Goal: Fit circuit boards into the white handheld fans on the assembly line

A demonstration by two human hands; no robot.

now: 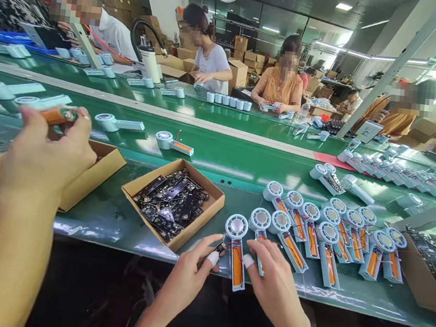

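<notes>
My left hand pinches a small black circuit board between thumb and fingers, with red wires running from it toward a handheld fan. That light blue fan has its handle toward me at the table's front edge, an orange battery showing in the open handle. On its right side is my right hand, fingers apart, the thumb touching or very near the handle. White coverings show on both thumb tips. Beside this hand lie several more open fans with orange batteries and red wires.
A cardboard box of black circuit boards stands left of my hands, another box at right. A co-worker's hand at left holds an orange battery. Fans sit on the green conveyor; several people work beyond it.
</notes>
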